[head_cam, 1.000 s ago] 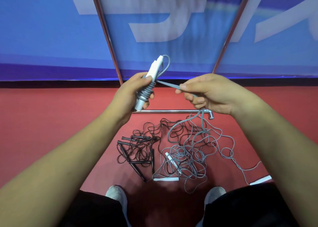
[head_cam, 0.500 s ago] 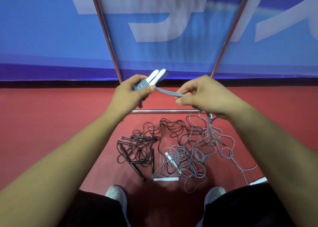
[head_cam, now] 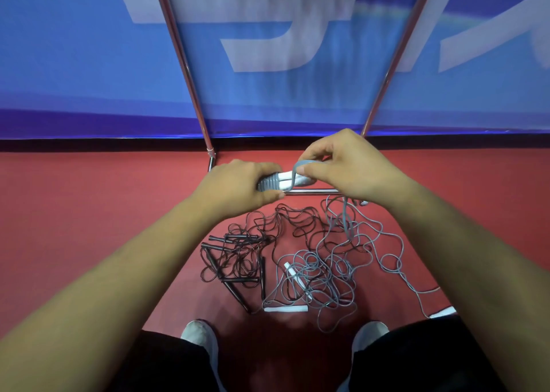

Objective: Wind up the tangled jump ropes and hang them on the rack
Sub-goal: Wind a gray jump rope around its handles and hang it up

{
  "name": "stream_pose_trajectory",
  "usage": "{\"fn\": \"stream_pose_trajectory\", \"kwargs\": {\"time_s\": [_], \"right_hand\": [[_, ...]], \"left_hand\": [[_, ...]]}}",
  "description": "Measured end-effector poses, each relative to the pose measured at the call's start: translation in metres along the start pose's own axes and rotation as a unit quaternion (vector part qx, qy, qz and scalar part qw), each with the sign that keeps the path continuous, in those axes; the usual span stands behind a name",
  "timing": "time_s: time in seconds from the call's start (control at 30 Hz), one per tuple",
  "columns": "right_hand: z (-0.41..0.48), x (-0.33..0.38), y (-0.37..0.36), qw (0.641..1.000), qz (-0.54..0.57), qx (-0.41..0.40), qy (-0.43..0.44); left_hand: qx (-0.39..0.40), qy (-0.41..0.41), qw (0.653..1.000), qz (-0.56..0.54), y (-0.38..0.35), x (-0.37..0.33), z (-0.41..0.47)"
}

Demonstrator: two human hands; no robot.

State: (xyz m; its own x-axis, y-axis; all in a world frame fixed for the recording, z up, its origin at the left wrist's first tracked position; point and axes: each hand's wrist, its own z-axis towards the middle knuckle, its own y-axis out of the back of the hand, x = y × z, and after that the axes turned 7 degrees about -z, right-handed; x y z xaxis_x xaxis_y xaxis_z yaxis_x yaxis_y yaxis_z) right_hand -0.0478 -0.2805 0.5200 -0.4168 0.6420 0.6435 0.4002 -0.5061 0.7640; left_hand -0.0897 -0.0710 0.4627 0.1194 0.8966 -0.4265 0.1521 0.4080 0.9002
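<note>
My left hand [head_cam: 238, 188] grips a pair of white jump rope handles [head_cam: 290, 180] lying sideways, with grey cord coiled round their left end. My right hand [head_cam: 348, 167] pinches the grey cord [head_cam: 300, 165] and holds a loop of it over the handles. The rest of that cord hangs down from my right hand to the floor. Below lies a tangle of grey ropes [head_cam: 321, 275] with white handles, and to its left a tangle of black ropes [head_cam: 238, 257] with black handles. The metal rack's poles [head_cam: 184, 64] rise behind my hands.
The rack's base bar [head_cam: 312, 191] lies on the red floor [head_cam: 89, 207] just beyond the tangles. A blue banner wall [head_cam: 74, 64] stands behind it. My two white shoes [head_cam: 199, 336] are at the near edge of the ropes. One white handle [head_cam: 443, 312] lies by my right leg.
The handles have turned from upright to sideways in my left hand. My right hand has come in close and carried the grey cord over the handles.
</note>
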Motion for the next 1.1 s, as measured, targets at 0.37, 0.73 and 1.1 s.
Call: {"fn": "stream_pose_trajectory", "kwargs": {"time_s": [0.37,0.73,1.1], "right_hand": [[0.005,-0.011,0.005,0.999,0.042,-0.031,-0.009],[0.017,-0.039,0.009,0.979,0.184,-0.03,-0.087],[0.014,-0.038,0.006,0.964,0.238,0.062,-0.104]], "left_hand": [[-0.025,-0.032,0.999,-0.036,-0.005,-0.013,-0.005],[0.023,-0.046,0.866,-0.498,-0.001,-0.021,-0.007],[-0.024,0.025,0.675,-0.737,0.001,-0.017,0.003]]}}
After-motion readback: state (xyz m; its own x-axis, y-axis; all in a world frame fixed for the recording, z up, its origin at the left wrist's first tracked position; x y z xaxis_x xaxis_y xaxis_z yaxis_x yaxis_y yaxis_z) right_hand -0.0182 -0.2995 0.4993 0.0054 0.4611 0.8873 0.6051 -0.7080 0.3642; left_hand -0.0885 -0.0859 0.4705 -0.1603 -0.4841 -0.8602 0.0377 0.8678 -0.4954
